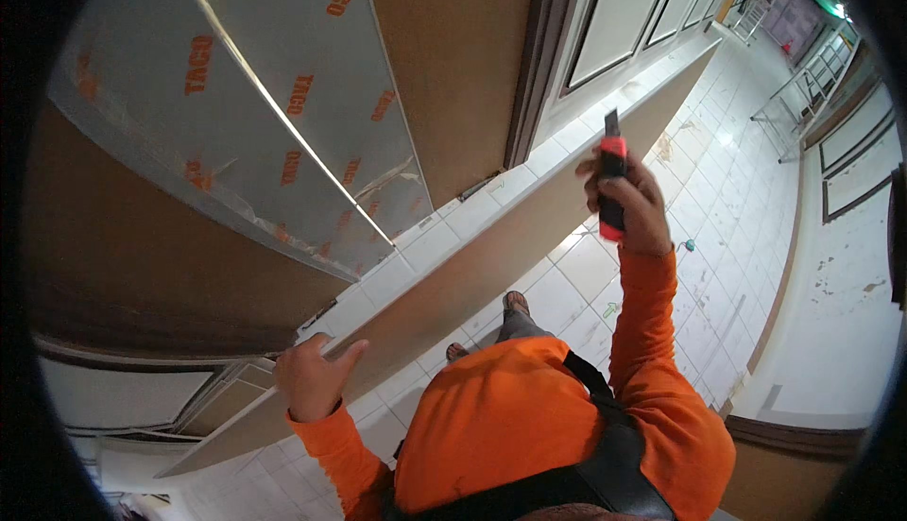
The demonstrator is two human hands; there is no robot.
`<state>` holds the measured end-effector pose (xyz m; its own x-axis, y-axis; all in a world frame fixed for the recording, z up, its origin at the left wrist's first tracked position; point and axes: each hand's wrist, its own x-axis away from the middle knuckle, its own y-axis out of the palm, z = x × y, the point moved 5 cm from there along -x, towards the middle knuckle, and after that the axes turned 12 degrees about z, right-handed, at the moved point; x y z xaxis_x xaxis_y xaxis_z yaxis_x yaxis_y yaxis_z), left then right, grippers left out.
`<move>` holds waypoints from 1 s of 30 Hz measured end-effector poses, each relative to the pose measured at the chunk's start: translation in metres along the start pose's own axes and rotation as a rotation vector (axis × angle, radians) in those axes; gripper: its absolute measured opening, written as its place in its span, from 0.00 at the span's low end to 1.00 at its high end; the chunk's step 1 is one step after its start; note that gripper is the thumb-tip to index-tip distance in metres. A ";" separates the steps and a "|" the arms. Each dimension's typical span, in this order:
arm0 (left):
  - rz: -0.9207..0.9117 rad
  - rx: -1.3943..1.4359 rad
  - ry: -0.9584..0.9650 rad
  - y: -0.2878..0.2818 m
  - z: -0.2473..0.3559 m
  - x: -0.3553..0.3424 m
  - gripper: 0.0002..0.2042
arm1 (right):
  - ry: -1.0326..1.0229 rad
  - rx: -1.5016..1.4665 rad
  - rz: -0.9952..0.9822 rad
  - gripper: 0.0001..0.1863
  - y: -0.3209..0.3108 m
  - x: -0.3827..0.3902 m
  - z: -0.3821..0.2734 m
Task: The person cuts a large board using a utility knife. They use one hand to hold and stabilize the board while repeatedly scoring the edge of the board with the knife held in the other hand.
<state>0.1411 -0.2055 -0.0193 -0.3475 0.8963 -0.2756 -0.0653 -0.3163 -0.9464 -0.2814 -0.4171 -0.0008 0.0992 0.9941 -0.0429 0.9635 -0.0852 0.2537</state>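
Through the head camera I see a person's orange-sleeved arms from above. The right hand is clamped around a red-and-black utility knife, raised right of centre, its bare metal blade pointing away from the body. The left hand is at the upper edge of a long beige panel, thumb spread apart from the fingers; I cannot tell how firmly it touches. The panel slants from lower left to upper right, beside a ledge of white tiles. Beyond the ledge stands a surface covered in printed protective film. White floor tiles stretch off to the right.
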 end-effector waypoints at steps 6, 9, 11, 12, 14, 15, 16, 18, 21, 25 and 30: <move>-0.013 -0.042 -0.152 0.004 0.002 -0.024 0.31 | -0.325 0.278 0.020 0.27 -0.016 -0.108 -0.040; 0.004 -0.075 -0.178 0.005 0.002 -0.028 0.31 | -0.256 0.207 -0.089 0.36 -0.023 -0.156 -0.030; -0.073 -0.102 -0.253 0.007 -0.003 -0.028 0.30 | -0.371 0.249 -0.137 0.31 -0.023 -0.181 -0.022; -0.137 -0.112 -0.312 0.009 -0.006 -0.027 0.30 | -0.460 0.253 -0.197 0.28 -0.021 -0.191 -0.020; -0.126 -0.142 -0.349 0.009 -0.010 -0.024 0.28 | -0.518 0.450 -0.243 0.11 -0.022 -0.215 -0.014; -0.055 -0.161 -0.325 0.008 -0.009 -0.023 0.27 | -0.520 0.368 -0.281 0.11 -0.022 -0.223 -0.012; 0.011 -0.179 -0.301 0.007 -0.009 -0.020 0.26 | -0.431 0.317 -0.244 0.11 -0.025 -0.232 -0.007; 0.155 -0.154 -0.255 0.008 -0.010 -0.014 0.24 | -0.442 0.361 -0.213 0.14 -0.033 -0.245 -0.007; 0.153 -0.018 -0.238 0.019 -0.024 -0.005 0.25 | -0.409 0.359 -0.248 0.20 -0.046 -0.252 -0.006; 0.083 0.048 -0.106 0.033 -0.045 -0.004 0.23 | -0.395 0.558 -0.284 0.14 -0.062 -0.258 0.003; 0.080 -0.111 -0.227 0.035 -0.069 0.000 0.19 | -0.518 0.498 -0.312 0.12 -0.063 -0.256 0.007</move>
<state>0.2035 -0.1952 -0.0638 -0.5492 0.7731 -0.3174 0.0694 -0.3362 -0.9392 -0.3660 -0.6670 -0.0126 -0.2092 0.8297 -0.5175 0.9517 0.0511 -0.3027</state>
